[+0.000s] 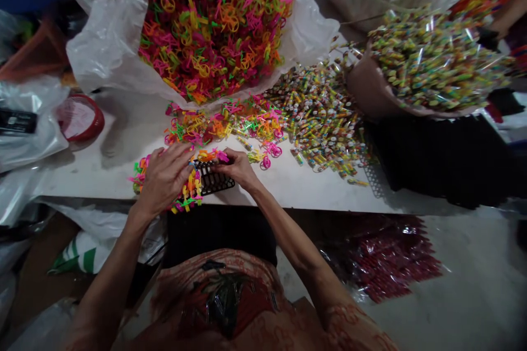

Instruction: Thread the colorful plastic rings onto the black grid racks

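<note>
A black slotted plastic tray point(216, 180) lies near the table's front edge, its left part filled with small bright plastic pieces point(190, 187) in yellow, pink, green and orange. Flat over those pieces lies my left hand point(164, 176), fingers stretched out and close together. My right hand point(240, 169) is at the tray's right end, thumb and fingers pinched on a small pink plastic piece point(222, 156). Just behind the tray is a loose heap of similar looped pieces point(197, 126). A few pink ones point(269, 156) lie to the right of my right hand.
An open clear bag point(94, 60) full of bright pieces stands behind. To the right are a pile of small printed tubes point(325, 120), a heaped basin point(362, 88) and black sheets point(444, 159). A red round container point(96, 123) sits left. Packed red bags point(387, 258) lie below the table.
</note>
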Action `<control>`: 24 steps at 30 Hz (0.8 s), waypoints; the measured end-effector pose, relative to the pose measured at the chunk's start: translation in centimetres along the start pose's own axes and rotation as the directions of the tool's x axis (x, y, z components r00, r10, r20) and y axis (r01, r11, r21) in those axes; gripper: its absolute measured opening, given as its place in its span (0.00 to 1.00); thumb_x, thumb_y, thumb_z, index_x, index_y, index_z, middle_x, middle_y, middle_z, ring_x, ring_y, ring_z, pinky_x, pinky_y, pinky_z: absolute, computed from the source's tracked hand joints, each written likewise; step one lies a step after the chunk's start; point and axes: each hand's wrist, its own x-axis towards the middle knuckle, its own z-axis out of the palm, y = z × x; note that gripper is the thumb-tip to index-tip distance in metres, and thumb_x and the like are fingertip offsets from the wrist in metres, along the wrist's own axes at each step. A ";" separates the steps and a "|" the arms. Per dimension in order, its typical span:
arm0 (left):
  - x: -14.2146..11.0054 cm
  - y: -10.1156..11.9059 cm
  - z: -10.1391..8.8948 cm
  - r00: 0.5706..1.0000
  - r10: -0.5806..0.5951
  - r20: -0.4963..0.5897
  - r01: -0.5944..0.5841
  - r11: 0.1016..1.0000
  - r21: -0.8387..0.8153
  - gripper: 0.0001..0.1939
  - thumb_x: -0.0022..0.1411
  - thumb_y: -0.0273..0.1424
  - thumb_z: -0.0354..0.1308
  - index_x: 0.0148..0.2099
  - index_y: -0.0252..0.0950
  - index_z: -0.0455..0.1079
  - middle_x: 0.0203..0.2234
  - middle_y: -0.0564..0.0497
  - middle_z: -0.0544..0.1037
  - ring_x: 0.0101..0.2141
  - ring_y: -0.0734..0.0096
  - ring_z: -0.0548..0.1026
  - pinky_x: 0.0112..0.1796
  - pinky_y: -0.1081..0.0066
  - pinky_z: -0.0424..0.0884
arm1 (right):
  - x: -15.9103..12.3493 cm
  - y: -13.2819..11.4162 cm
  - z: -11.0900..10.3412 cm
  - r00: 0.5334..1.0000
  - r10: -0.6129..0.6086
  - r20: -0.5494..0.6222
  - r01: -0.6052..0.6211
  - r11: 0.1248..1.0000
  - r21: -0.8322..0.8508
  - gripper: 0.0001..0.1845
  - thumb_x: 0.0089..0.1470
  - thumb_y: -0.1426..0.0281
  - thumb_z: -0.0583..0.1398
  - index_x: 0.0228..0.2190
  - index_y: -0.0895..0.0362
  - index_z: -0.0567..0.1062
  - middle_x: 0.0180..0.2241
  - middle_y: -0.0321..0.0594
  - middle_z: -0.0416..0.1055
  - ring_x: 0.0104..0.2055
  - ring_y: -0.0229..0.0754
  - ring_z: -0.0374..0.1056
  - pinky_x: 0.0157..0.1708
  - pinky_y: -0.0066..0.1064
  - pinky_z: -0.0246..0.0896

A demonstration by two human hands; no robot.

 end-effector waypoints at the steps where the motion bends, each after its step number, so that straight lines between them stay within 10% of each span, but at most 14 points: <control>1: -0.1 -0.1 0.2 0.997 0.039 0.071 -0.042 0.999 0.034 0.20 0.71 0.38 0.45 0.58 0.38 0.68 0.57 0.43 0.73 0.58 0.55 0.69 0.56 0.52 0.61 | 0.0 0.1 -0.1 1.000 0.008 0.011 -0.008 1.000 0.003 0.16 0.36 0.64 0.67 0.20 0.57 0.65 0.23 0.27 0.57 0.28 0.32 0.54 0.29 0.26 0.49; 17: -0.2 -0.3 0.7 0.980 0.021 0.199 -0.036 0.997 0.070 0.23 0.70 0.29 0.41 0.63 0.39 0.63 0.62 0.44 0.68 0.62 0.58 0.64 0.59 0.52 0.56 | 1.9 1.7 3.8 0.996 -0.081 -0.037 0.068 0.961 -0.268 0.07 0.47 0.66 0.58 0.24 0.55 0.66 0.23 0.29 0.62 0.28 0.35 0.58 0.29 0.25 0.53; 24: 0.2 0.1 0.7 0.975 0.036 0.219 -0.059 0.993 0.102 0.24 0.71 0.34 0.41 0.67 0.38 0.58 0.64 0.41 0.65 0.63 0.55 0.61 0.58 0.50 0.58 | 1.7 1.1 3.4 0.988 -0.106 0.114 0.155 0.743 -0.651 0.06 0.51 0.74 0.55 0.31 0.57 0.73 0.31 0.38 0.72 0.32 0.40 0.65 0.34 0.28 0.56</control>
